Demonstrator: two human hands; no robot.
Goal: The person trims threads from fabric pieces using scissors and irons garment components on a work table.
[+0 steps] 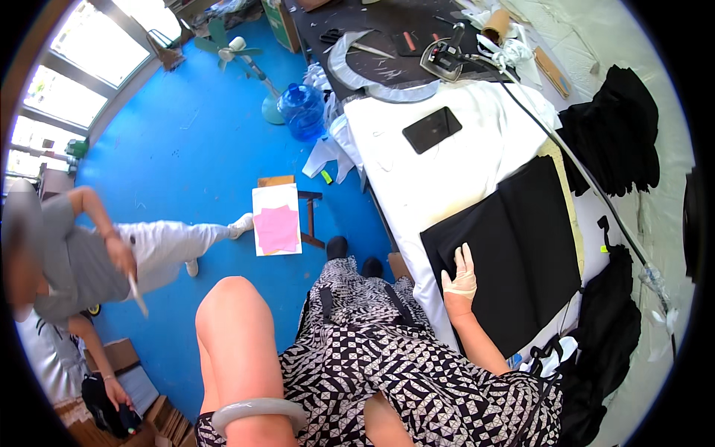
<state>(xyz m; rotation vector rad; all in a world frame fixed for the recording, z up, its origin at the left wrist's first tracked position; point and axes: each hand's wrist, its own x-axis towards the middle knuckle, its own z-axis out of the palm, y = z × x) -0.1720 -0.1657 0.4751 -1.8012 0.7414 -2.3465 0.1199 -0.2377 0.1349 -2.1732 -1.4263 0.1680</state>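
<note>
Round bangle, hand on black cloth, perhaps woven

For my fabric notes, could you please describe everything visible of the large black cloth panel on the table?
The large, four-sided black cloth panel looks matte and lies mostly flat, slanted on the white fabric table covering. A long, soft crease runs through its middle; whether it is layered, I cannot tell. A pale yellow strip shows along its right edge. The right hand, in a pale glove with fingers extended, appears to rest near its left edge.
</note>
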